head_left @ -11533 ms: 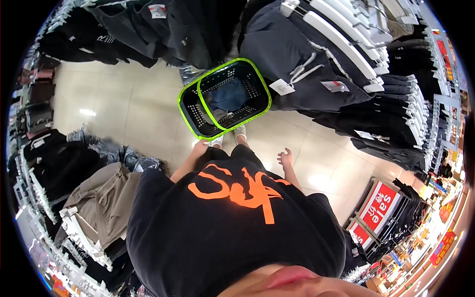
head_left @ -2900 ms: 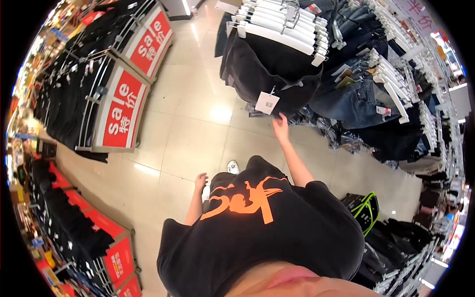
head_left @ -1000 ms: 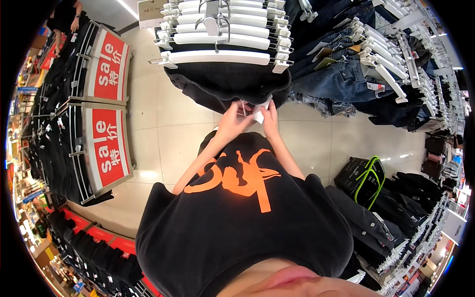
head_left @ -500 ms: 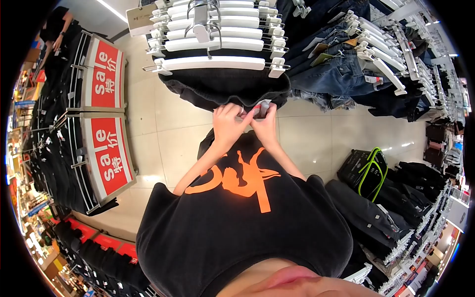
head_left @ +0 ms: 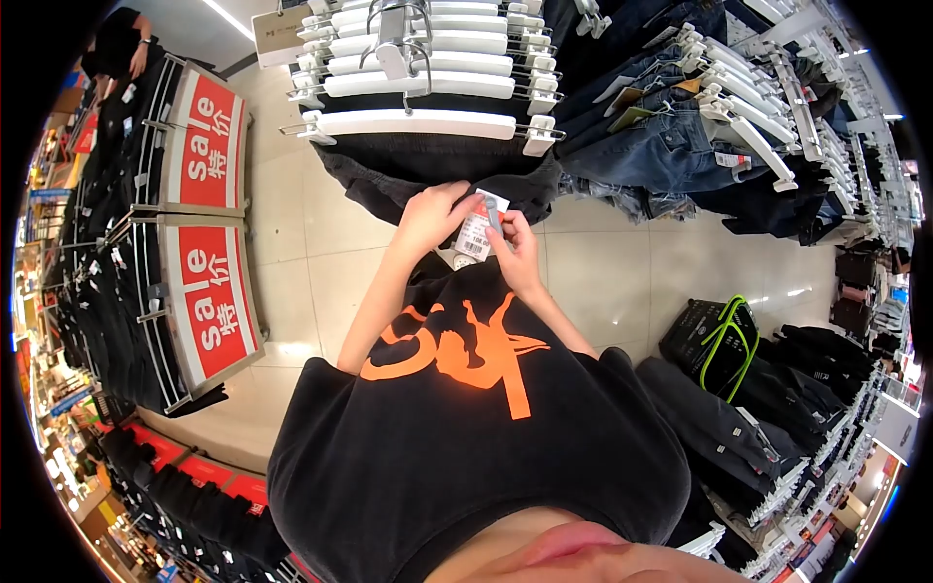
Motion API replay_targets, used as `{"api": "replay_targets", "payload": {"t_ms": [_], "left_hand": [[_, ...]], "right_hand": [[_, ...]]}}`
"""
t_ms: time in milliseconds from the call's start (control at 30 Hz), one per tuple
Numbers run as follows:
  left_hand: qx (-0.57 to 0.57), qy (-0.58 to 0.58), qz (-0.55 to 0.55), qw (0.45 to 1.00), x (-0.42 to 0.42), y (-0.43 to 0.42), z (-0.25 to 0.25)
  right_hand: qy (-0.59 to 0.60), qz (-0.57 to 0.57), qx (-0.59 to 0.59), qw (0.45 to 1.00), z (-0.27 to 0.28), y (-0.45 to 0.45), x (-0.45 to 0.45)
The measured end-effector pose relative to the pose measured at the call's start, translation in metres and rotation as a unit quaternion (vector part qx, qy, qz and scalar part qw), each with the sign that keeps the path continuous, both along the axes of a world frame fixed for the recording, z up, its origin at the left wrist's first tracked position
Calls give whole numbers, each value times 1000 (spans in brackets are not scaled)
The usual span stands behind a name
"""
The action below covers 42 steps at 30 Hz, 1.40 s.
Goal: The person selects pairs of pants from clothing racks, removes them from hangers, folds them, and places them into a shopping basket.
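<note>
Black garments (head_left: 369, 180) hang from white clip hangers (head_left: 418, 124) in front of me. At the front garment's waistband, my left hand (head_left: 434, 216) is closed, its fingers on the dark cloth beside the tag. My right hand (head_left: 515, 245) pinches a white price tag (head_left: 474, 236) with a barcode and a grey plastic piece (head_left: 493, 209) on it. The tag faces up between both hands, just below the waistband.
Blue jeans (head_left: 671, 146) hang at the right. A black basket with green handles (head_left: 719, 340) is at the lower right, beside dark clothes. Racks with red sale signs (head_left: 209, 301) stand at the left. Another person (head_left: 119, 47) is at the upper left.
The tag, earlier bunched between my hands, now lies flat with its print showing. My left hand has shifted up onto the cloth. The garments have stayed on their hangers.
</note>
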<state>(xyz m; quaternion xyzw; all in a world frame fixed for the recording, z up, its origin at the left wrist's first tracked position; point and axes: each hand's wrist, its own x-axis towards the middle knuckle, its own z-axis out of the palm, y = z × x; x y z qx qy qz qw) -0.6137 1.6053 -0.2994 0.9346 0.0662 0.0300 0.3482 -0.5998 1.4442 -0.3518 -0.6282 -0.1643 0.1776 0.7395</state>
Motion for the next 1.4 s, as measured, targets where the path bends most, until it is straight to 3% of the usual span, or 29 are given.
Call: {"api": "replay_targets", "payload": {"t_ms": [67,233,333,467,733,1100,1267,1400], "left_hand": [[-30,49,2,998,0,3,-1],[-85,1,18,996,-8,7,-10],[-75,58,-8,996,-10,14,-11],[-93,43,0,995,-14,14,-11],[-125,35,0,992,-27,11,-6],[-125,21,37,991,-37,13,-4],[-119,0,26,993,-35,9,-3],[-107,17,37,993,-34,5,-6]], "right_hand": [[9,7,3,1000,-3,-1,-1],[-27,-5,-60,998,-7,-6,0],[-42,-43,-86,994,-1,-6,-1],[-46,-46,-89,994,0,-5,-3],[-19,-104,3,994,2,1,-5],[-68,-86,-42,993,2,-1,-14],[-126,-7,-126,984,-1,0,-29],[-147,-9,-116,982,11,10,-31]]}}
